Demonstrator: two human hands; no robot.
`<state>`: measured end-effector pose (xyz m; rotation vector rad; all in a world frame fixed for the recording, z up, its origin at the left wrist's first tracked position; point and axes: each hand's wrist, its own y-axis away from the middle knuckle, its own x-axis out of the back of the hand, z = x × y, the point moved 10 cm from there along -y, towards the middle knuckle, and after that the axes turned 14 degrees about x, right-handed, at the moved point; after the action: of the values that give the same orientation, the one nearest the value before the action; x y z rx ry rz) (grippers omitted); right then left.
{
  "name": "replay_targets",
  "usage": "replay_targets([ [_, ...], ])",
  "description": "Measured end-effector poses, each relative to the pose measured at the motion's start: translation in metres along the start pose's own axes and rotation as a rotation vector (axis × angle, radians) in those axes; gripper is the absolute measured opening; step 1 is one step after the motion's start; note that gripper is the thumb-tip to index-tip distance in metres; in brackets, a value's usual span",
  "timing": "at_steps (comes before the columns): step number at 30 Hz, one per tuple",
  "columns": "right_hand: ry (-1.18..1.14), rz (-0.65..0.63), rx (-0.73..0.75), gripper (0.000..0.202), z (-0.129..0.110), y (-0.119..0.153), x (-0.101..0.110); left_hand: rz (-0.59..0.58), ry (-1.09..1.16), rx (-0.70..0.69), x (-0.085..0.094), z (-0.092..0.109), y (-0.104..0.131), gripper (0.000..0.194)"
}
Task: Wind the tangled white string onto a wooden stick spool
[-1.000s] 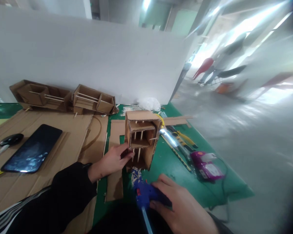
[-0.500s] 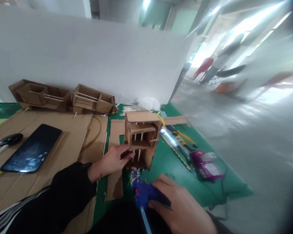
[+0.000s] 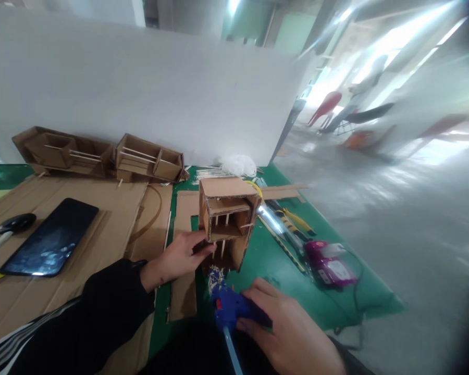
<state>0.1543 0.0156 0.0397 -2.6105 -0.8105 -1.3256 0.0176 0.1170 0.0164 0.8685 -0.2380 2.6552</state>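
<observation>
A small cardboard box structure (image 3: pixel 222 186) with an inner shelf and thin sticks stands on the green table. My left hand (image 3: pixel 185 252) grips its lower left side, thumb and fingers closed at the edge near the sticks. My right hand (image 3: pixel 281 323) is wrapped round the handle of a blue glue gun (image 3: pixel 229 307). From the gun's rear sticks out a pale glue stick (image 3: pixel 233 351). Its nozzle, crusted with stringy dried glue, points at the box's lower opening; whether the tip touches the cardboard I cannot tell.
A phone (image 3: pixel 50 237) and a black mouse-like object (image 3: pixel 16 223) lie on cardboard sheets at left. Two cardboard structures (image 3: pixel 150 159) rest against the white partition. Yellow-handled pliers (image 3: pixel 299 221), a purple packet (image 3: pixel 330 263) and a cable (image 3: pixel 359 291) lie to the right.
Hardly anything differs. The glue gun and my right hand have shifted very slightly left, while my left hand stays on the box.
</observation>
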Motion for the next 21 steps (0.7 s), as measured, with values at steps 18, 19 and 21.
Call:
replay_targets([
  [18, 0.022, -0.002, 0.002, 0.011, 0.0010, 0.0008, 0.0001, 0.010, 0.039, 0.002, 0.0018, 0.0001, 0.0009, 0.022],
  [19, 0.023, 0.000, 0.004, 0.011, 0.0008, 0.0013, 0.0006, 0.010, 0.041, 0.001, 0.0018, 0.0002, 0.0009, 0.022],
  [21, 0.020, 0.002, 0.003, 0.011, 0.0010, 0.0025, 0.0011, 0.010, 0.039, -0.004, 0.0018, 0.0006, 0.0010, 0.022],
])
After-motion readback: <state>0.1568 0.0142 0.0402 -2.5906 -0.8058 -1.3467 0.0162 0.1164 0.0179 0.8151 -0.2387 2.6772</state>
